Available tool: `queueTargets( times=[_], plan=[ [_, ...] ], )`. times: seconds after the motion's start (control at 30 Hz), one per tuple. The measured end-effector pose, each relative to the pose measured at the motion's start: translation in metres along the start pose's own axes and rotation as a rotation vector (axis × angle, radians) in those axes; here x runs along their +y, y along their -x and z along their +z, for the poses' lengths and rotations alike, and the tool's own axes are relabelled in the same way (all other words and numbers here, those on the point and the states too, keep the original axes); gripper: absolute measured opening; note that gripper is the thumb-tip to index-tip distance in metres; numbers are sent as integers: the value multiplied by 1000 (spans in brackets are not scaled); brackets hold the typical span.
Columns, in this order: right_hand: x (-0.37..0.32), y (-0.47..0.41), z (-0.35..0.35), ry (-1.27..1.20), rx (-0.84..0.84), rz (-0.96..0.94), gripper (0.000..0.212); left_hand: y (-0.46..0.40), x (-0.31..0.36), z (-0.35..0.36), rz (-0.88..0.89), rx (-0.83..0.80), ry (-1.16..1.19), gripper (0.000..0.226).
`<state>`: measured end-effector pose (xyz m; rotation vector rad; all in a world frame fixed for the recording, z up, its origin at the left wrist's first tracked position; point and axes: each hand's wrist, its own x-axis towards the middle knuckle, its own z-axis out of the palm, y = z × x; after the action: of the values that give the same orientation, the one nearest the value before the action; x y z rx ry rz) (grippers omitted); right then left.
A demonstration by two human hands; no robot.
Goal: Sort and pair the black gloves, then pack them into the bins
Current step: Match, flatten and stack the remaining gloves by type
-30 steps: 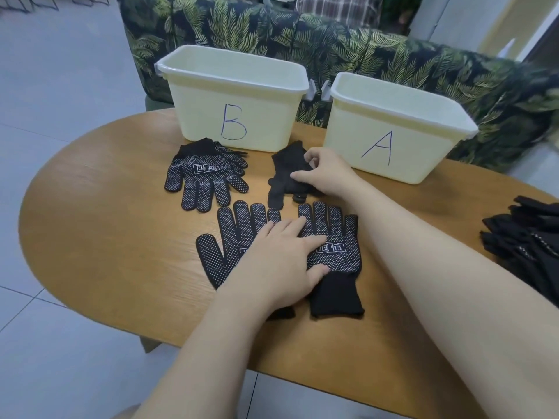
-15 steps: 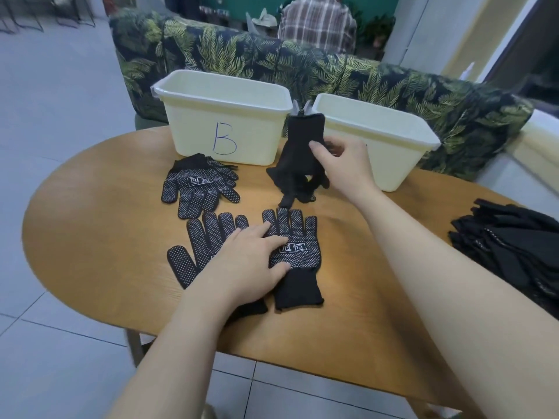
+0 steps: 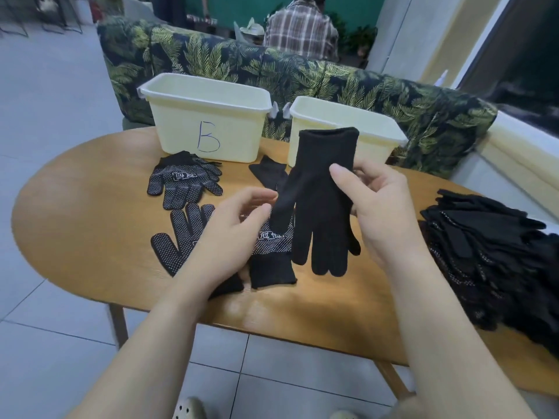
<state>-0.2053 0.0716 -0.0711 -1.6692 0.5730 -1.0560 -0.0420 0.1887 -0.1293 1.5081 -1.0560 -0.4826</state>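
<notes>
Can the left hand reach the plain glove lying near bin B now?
Probably yes: the left hand is free, and the plain glove on the table lies just beyond it, with only the held glove hanging beside the way.

Soft even indoor light, faint glare on bench (image 3: 251, 313) near edge at 6 o'clock, weak shadows, wide-angle bowing at edges, forearms slightly blurred, background soft

**One letter, two glove stamps**

A blue handwritten "B" stands on the front wall of the left bin (image 3: 208, 137). Just before that bin, dotted gloves (image 3: 184, 184) carry a white boxed stamp, too small to read; another dotted glove (image 3: 272, 240) nearer likewise.
</notes>
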Motion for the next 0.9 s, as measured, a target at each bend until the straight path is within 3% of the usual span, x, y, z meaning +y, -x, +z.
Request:
queueTargets(
  times=[0.1,0.17,0.3,0.57,0.9],
  plan=[
    [8,9,-5,-119,-27,47,14,8,8,4,-60,-199,253,31],
    [14,15,-9,-195,-62,84,16,14,11,8,-82,-237,299,28],
    [25,21,-9,-209,-72,122,15,13,13,20,-136,-164,417,22],
    [34,21,-11,-125,-19,106,10,3,10,28,-120,20,411,17],
    [39,27,-13,-102,-14,124,14,18,18,21,-156,-22,375,24]
  ],
)
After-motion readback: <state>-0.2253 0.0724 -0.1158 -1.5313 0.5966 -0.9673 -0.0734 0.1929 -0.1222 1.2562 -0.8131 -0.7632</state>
